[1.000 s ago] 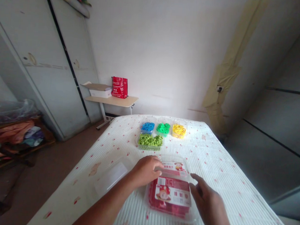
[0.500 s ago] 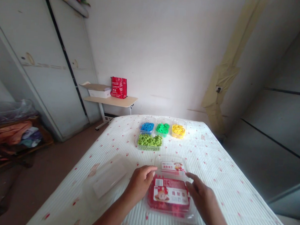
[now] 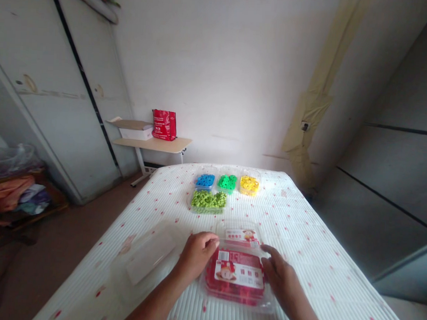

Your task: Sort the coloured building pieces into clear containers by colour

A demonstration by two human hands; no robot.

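A clear plastic box of red pieces (image 3: 237,278) with a red and white label lies on the white spotted bed cover (image 3: 302,239) in front of me. My left hand (image 3: 196,254) grips its left edge, fingers curled over the rim. My right hand (image 3: 278,276) presses against its right edge, fingers closed on the side. A second labelled clear box (image 3: 239,234) lies just behind the first.
Farther back sit boxes of blue (image 3: 204,180), green (image 3: 227,182), yellow (image 3: 249,184) and light green pieces (image 3: 208,201). A clear lid (image 3: 149,256) lies left of my hands. A side table (image 3: 152,143) with a red bag (image 3: 163,125) stands by the wall, wardrobes at left.
Both hands have closed in on the sides of the box of red pieces. The view has shifted slightly, and the box now sits a little nearer.
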